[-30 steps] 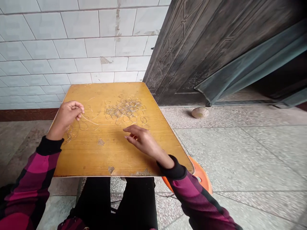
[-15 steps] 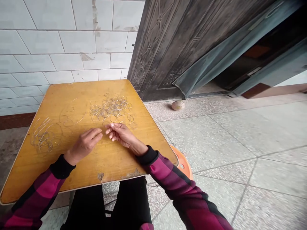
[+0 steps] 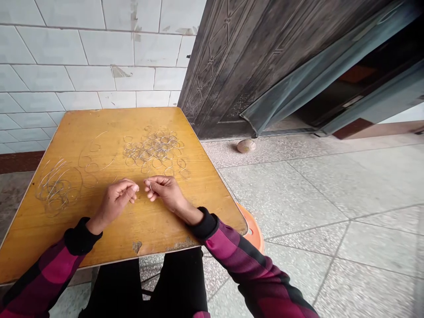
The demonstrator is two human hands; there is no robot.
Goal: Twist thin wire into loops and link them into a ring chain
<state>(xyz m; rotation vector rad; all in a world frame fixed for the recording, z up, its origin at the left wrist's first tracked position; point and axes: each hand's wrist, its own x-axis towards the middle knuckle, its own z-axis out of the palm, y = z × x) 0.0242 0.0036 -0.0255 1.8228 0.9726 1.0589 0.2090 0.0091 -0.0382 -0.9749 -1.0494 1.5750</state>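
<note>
My left hand [image 3: 116, 201] and my right hand [image 3: 164, 190] meet over the middle of a small yellow wooden table [image 3: 99, 229]. Both pinch a thin wire ring between their fingertips; the ring itself barely shows. Just beyond my right hand lies a pile of several loose wire rings [image 3: 153, 149]. A tangled bunch of joined rings and wire [image 3: 58, 187] lies at the table's left side. A few single rings and a curved wire [image 3: 94, 159] lie between the two heaps.
A white tiled wall [image 3: 82, 57] stands behind the table. A dark carved metal door [image 3: 265, 57] is open at the right. A small round stone-like object [image 3: 245, 145] lies on the speckled floor. An orange plastic stool [image 3: 253, 229] shows under the table's right corner.
My left hand left the wire bunch at the table's left and came to the middle. My right hand drew back from the ring pile, and both hands now pinch together. The view shifted right.
</note>
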